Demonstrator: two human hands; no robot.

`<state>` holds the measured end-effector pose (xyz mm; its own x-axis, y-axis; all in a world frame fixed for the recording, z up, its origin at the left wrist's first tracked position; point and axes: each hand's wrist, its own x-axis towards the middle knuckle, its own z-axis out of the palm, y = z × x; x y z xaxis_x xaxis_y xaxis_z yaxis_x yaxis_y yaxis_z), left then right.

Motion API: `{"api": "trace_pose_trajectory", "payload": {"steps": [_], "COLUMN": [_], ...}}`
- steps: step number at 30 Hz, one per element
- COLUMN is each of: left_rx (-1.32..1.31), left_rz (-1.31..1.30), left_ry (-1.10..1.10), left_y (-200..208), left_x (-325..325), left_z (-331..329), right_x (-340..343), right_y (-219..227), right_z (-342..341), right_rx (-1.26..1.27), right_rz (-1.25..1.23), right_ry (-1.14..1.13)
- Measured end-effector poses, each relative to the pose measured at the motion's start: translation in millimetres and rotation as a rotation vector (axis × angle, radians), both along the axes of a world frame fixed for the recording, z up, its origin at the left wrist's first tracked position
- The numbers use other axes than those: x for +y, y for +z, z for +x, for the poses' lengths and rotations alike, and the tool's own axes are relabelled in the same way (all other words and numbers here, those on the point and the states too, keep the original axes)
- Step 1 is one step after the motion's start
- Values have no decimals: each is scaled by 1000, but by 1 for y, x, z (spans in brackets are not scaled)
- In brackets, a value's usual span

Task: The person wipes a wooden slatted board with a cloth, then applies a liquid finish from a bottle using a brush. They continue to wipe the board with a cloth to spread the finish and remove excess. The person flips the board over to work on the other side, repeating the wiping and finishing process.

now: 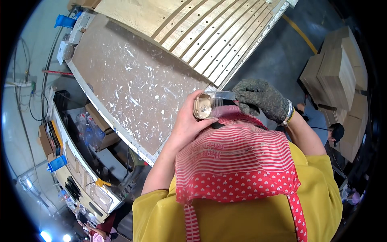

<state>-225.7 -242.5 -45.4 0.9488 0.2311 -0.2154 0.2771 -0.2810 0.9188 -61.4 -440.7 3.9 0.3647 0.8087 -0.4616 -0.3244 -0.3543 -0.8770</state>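
Observation:
My bare left hand [188,119] is wrapped round a small clear plastic tub [204,106], tilted so that its round end faces left. Something pale tan shows inside it. In a dark grey knitted glove, my right hand [260,99] is closed, its fingertips at a flat translucent plastic piece [224,95] beside the tub. Whether this piece is part of the tub or separate, I cannot tell. Both hands are in front of my red and white apron [238,157], close to the corner of the worktable [133,86].
Pale wooden slats [209,36] with rows of dark holes lie across the table's far part. White flecks mark its brown top. Stacked cardboard [336,76] stands at right. On the left are a second bench [76,177], a blue bin [65,21] and a yellow tool [103,183].

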Motion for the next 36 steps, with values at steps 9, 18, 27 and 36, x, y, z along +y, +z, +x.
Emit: {"api": "trace_pose_trajectory", "payload": {"steps": [9, 18, 27, 36], "left_rx": [-23, 48, 47, 99], "left_rz": [112, 111, 7, 16], "left_ry": [-98, -153, -2, 55], "left_y": [-2, 3, -34, -39], "left_x": [1, -6, 1, 7], "left_z": [10, 7, -9, -16], "right_x": [-25, -37, -31, -12], "right_y": [-14, -32, -80, -94], "right_z": [-21, -33, -30, -43], "right_rx": [226, 134, -133, -915], "right_rz": [-56, 50, 130, 91], "right_ry": [-138, -154, -224, -280]}}
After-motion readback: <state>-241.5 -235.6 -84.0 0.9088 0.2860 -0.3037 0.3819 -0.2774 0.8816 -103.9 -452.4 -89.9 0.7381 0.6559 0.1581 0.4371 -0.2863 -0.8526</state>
